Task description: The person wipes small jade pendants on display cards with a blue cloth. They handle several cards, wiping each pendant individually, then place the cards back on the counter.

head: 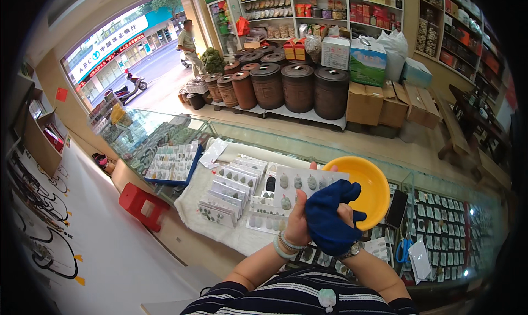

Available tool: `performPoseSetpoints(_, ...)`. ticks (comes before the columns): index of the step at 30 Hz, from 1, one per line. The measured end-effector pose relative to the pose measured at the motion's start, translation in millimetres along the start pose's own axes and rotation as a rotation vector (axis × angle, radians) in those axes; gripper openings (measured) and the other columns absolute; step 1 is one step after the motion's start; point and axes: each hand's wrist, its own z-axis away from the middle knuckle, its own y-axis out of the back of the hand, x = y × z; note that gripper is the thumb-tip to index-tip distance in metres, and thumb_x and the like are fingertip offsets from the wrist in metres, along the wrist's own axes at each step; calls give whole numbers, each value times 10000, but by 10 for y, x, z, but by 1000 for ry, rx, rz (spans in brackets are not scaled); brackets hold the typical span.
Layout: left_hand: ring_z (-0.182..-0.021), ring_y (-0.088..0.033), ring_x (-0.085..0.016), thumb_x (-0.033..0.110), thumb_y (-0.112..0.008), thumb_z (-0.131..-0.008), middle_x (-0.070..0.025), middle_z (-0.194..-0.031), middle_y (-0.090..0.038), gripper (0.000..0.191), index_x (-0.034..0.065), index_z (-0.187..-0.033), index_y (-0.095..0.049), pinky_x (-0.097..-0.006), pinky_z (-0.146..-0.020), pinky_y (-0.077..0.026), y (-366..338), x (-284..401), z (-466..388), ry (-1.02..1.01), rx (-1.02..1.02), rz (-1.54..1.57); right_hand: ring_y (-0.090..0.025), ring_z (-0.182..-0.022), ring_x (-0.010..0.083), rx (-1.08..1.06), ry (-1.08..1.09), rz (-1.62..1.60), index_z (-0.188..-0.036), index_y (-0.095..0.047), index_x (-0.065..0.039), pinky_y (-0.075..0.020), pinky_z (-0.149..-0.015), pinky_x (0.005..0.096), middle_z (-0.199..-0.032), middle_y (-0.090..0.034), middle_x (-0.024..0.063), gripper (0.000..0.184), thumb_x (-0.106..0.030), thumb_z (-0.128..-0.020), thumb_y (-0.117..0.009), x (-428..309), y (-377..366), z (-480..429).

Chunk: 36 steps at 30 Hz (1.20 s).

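Observation:
My left hand holds up a white card that carries several carved, pale green stone pendants. In my right hand is a dark blue cloth, bunched up and lying over the lower right part of the card. The cloth hides some pendants and most of my right fingers. Behind the cloth, on the right, stands a yellow plastic basin. Left of the card, rows of similar pendant cards stand on a white towel spread over the glass counter.
A blue-rimmed tray of small stones lies on the counter's left. To the right are a smartphone, blue-handled scissors and a glass case of pendants. A red stool stands beside the counter. A person is near the doorway.

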Motion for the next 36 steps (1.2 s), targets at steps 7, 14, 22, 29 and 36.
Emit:
performPoseSetpoints(7,-1495,-306,-350,580,-248,-1068,-147,-1678,-167,699,247,-1638,-19,-484,-1225,-276,40,-9,-30,-46,50,-120,-580,-1010,316,-71,-21,1,-1160,-620,-76,-498,-898,384,-1078,-586,118,391,-165,-815,-782,-24,-6,-53)
performPoseSetpoints(14,-1520,-238,-390,735,-204,-990,-165,-1669,-187,774,317,-1630,-86,-552,-1226,-258,90,33,-61,-7,106,-208,-630,-1026,234,-208,-453,-531,-1148,-656,-65,-520,-923,367,-1096,-663,84,313,-304,-955,-594,132,-69,-120)
performPoseSetpoints(22,-1514,-239,-409,702,-242,-1010,-166,-1667,-193,761,278,-1630,-122,-573,-1224,-253,352,27,-39,32,88,83,-598,-1051,304,-475,26,-69,-1126,-630,-79,-490,-924,398,-1077,-623,107,330,-234,-852,-729,124,78,-62)
performPoseSetpoints(29,-1542,-156,-354,917,-480,-747,-205,-1675,-133,1187,208,-1633,-130,-530,-1257,-137,429,32,18,-39,80,59,-549,-1238,297,-232,-612,-418,-1365,-550,-72,-396,-1122,409,-1327,-580,145,483,-298,-956,-673,-224,336,-219)
performPoseSetpoints(36,-1509,-259,-354,965,-419,-712,-217,-1663,-156,1263,204,-1638,-18,-493,-1233,-252,361,-1,50,-66,4,-167,-519,-1273,339,-366,-91,-168,-1361,-540,-101,-414,-1077,451,-1368,-551,145,495,-320,-936,-665,-94,-35,-424)
